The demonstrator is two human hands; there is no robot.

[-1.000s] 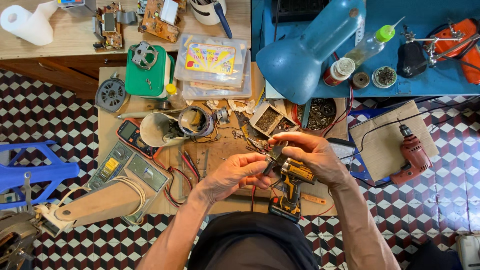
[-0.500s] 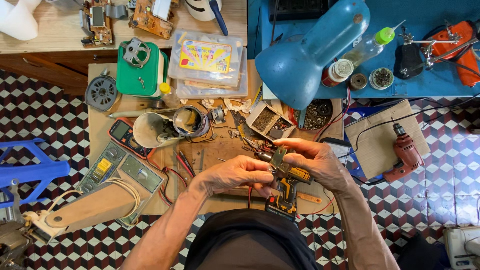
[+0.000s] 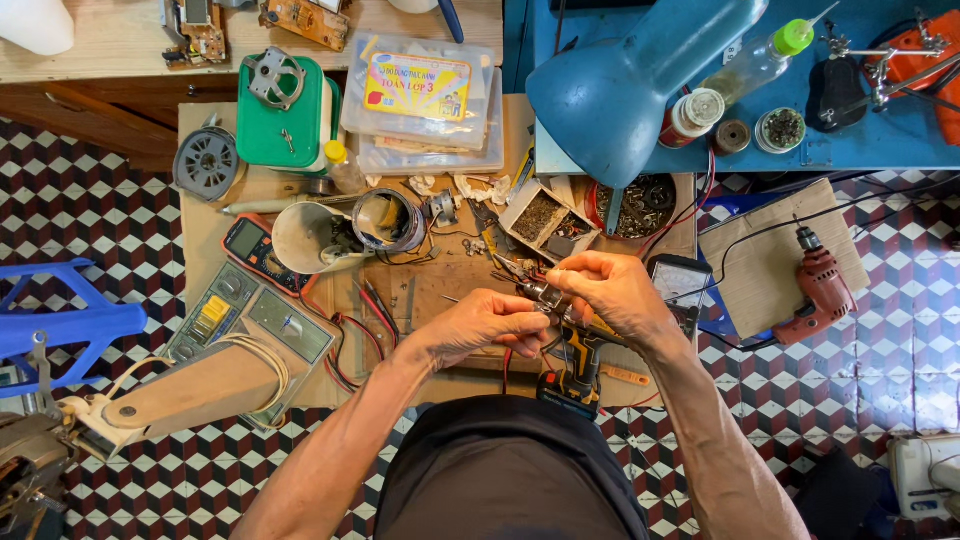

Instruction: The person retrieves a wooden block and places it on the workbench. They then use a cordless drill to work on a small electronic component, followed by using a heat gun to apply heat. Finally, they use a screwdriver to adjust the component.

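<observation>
from the head view i saw both hands meeting over the middle of the cluttered tabletop (image 3: 215, 235). the left hand (image 3: 487, 325) had its fingers curled in, its grip pinching the metal front end of a yellow and black cordless drill (image 3: 572, 352). the right hand (image 3: 612, 292) was closed over the same drill from above, fingertips pressed together around its small metal chuck. the drill lay at the near edge of the tabletop, just in front of the body, its black base pointing toward me. a red lead (image 3: 352, 330) ran on the wood just left of the left hand. a multimeter (image 3: 257, 252) lay further left, near a white cup (image 3: 305, 238) on its side. a blue desk lamp (image 3: 625, 85) hung over the far side, and a red corded drill (image 3: 818, 285) lay well apart on cardboard to the right.
</observation>
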